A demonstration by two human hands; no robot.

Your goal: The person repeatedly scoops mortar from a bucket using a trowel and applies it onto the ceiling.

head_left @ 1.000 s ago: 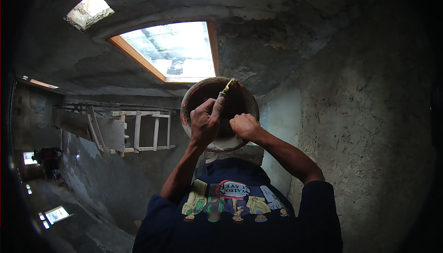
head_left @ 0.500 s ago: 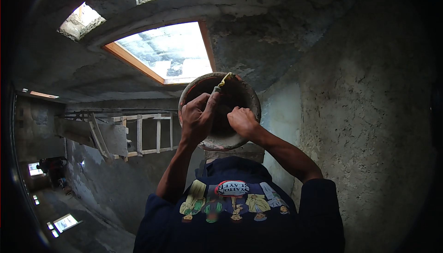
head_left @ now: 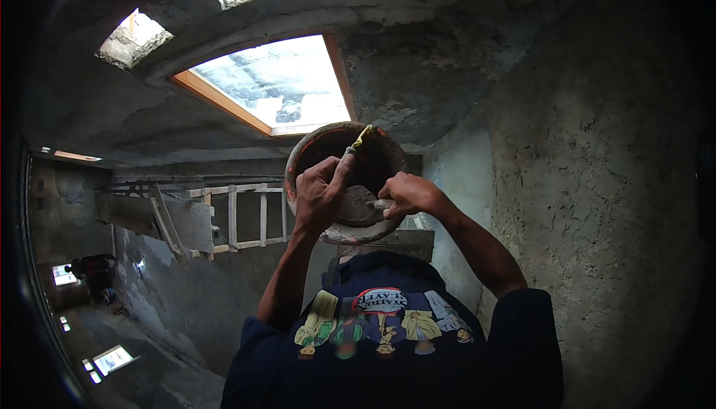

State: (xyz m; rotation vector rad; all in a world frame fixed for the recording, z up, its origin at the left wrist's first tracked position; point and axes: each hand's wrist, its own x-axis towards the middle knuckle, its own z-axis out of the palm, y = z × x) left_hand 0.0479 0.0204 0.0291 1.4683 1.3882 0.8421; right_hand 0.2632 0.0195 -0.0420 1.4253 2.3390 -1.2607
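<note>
A round, mortar-stained bucket (head_left: 300,148) is in front of me, just beyond my shirt, its dark inside facing up. My left hand (head_left: 319,194) is closed round the bucket's handle (head_left: 361,140), whose yellow twisted end runs to the far rim. My right hand (head_left: 409,194) is over the right side of the bucket, fingers wrapped round the pale handle of a trowel (head_left: 355,205). The trowel's broad grey blade lies inside the bucket, below my left thumb. Shadow hides most of the bucket's contents.
Under the bucket's near side is a wooden board (head_left: 395,243). A wooden ladder-like frame (head_left: 250,216) stands to the left. Ahead, an orange-framed window (head_left: 272,85) opens in the grey wall. A rough plastered wall (head_left: 589,215) rises on the right.
My right hand has moved slightly right and turned, bringing the trowel blade into view. The bucket has shifted or tilted a little to the left; my left hand keeps its hold.
</note>
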